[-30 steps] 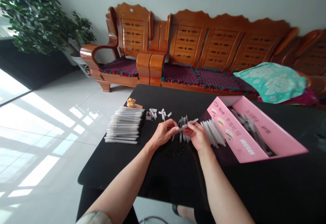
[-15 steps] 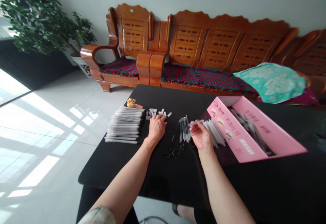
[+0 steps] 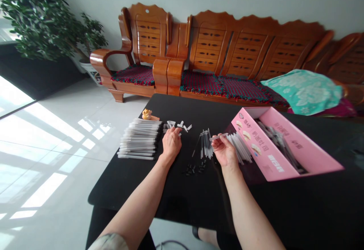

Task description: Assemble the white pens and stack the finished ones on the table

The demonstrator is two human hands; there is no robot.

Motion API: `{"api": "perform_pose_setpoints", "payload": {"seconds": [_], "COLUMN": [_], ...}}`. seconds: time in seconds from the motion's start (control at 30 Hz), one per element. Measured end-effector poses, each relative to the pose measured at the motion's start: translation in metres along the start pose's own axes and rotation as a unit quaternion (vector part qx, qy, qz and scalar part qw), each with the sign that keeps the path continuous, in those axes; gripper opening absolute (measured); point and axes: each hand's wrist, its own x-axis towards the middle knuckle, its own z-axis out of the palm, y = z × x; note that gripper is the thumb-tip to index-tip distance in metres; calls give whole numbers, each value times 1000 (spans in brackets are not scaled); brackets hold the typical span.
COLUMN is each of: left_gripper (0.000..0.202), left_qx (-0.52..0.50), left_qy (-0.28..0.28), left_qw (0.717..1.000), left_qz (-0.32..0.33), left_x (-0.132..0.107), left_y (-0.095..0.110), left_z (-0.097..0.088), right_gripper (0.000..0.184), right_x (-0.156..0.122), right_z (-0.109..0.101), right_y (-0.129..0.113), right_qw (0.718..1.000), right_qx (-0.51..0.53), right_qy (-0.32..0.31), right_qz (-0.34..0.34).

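My right hand point(image 3: 224, 152) pinches a frosted white pen barrel point(image 3: 218, 137) that points up and right, just above the black table point(image 3: 176, 197). My left hand point(image 3: 171, 142) reaches forward with its fingers curled down over the small white pen caps point(image 3: 182, 125); whether it grips one is hidden. Between my hands lies a bundle of thin refills point(image 3: 205, 144) with small black tips point(image 3: 195, 168) scattered in front of it. A stack of assembled white pens point(image 3: 140, 139) sits left of my left hand.
An open pink box point(image 3: 273, 155) holding dark pens stands at the right, with loose white barrels point(image 3: 239, 147) beside it. A small orange figurine point(image 3: 146, 114) sits behind the pen stack. Wooden sofas, a teal cloth and a potted plant stand beyond the table.
My left hand left the barrel it held together with the right and moved forward-left to the white caps. My right hand kept the barrel and stayed near the refills.
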Motion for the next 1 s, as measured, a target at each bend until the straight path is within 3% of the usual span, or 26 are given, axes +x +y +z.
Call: {"api": "perform_pose_setpoints", "payload": {"seconds": [0.07,0.13,0.3,0.57,0.63,0.8,1.0], "left_gripper": [25,15,12,38,36,12,5], "left_qx": [-34,-99,-242,-218,-190,-152,-151], "left_qy": [0,-52,-204,-297,-309,-328,-332], "left_qw": [999,992,923,861,857,858,876], "left_qz": [17,62,220,351,366,365,315], "left_x": [-1,-3,-11,-26,-32,-34,-21], "left_y": [4,9,23,46,51,56,36], "left_z": [-2,-4,-6,-5,-3,-6,-15], "right_gripper": [6,6,6,6,6,6,6], "right_x": [0,-1,-1,-1,-1,-2,-3], "right_z": [1,2,2,2,2,2,5], "right_y": [-1,-1,-1,-1,-1,-2,-3], "right_qw": [1000,1000,1000,1000,1000,1000,1000], "right_qx": [-2,-3,-10,-15,-13,-16,-19], "right_qy": [2,4,2,-2,-1,4,9], "right_qz": [-2,-3,-5,-10,-10,-12,-12]}}
